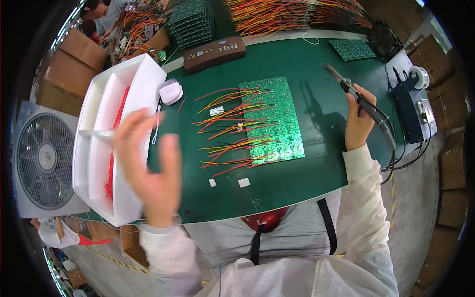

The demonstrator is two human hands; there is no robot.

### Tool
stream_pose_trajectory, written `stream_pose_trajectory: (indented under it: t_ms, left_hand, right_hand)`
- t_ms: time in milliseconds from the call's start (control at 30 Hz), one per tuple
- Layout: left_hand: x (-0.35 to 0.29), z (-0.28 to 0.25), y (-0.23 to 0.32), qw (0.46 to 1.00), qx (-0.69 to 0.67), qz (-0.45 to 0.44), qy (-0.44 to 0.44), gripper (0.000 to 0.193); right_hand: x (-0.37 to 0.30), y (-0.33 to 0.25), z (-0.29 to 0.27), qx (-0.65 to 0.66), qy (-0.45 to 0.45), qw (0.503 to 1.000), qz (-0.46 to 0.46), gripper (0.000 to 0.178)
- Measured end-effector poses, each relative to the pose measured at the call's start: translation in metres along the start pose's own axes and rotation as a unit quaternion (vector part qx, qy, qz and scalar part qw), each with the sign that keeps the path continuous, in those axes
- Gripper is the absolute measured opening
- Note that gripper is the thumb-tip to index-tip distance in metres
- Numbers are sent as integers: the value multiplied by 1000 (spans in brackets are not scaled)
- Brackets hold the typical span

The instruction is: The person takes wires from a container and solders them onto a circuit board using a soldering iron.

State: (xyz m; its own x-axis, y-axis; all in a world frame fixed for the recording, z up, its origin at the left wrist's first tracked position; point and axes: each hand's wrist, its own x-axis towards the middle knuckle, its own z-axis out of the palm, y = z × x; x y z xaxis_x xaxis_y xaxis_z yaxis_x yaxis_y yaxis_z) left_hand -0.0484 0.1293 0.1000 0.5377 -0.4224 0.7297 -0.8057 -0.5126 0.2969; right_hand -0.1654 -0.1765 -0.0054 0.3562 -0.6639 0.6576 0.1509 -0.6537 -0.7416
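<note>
My left hand (156, 180) is raised beside the white foam tray (129, 198), fingers spread and thumb apart, with nothing visible in it. The tray has compartments; red wires (118, 111) lie in one. In my right hand (358, 123) is a soldering iron (368, 106), its tip pointing up and left, above the mat and apart from the board. A green circuit board panel (279, 111) lies flat on the green mat between my hands. Rows of red, yellow and black wires (225, 122) stick out over its left side.
A soldering station (409, 106) with a cable stands at the right. At the back are a brown box (215, 54), stacked boards (190, 24), wire bundles (277, 15) and another board (352, 49). A white earphone case (170, 92) sits by the tray; a fan (47, 156) stands left.
</note>
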Motion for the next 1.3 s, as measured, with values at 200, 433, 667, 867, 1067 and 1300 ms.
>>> stream_pose_trajectory:
  t_ms: [200, 433, 667, 867, 1067, 1300]
  left_hand:
    - [12, -103, -208, 979, 132, -148, 35, 23]
    - [-63, -154, -409, 895, 38, -370, -246, 27]
    - [-49, -135, -382, 912, 36, -313, -263, 18]
    - [-53, -144, -393, 904, 8, -363, -227, 13]
    - [-50, -146, -403, 936, 75, -296, -176, 15]
    - [-29, -173, -376, 951, 70, -299, 32, 23]
  right_hand:
    - [-6, 3, -5, 17, 57, 998, 25, 26]
    - [-13, -10, 9, -26, 6, 999, 47, 22]
    - [-12, -6, -1, 61, 23, 994, 87, 21]
    - [-23, -17, -5, 106, 47, 984, 134, 20]
    - [-26, -24, 0, 106, 13, 985, 133, 21]
    - [-26, -33, 5, 124, 4, 984, 130, 21]
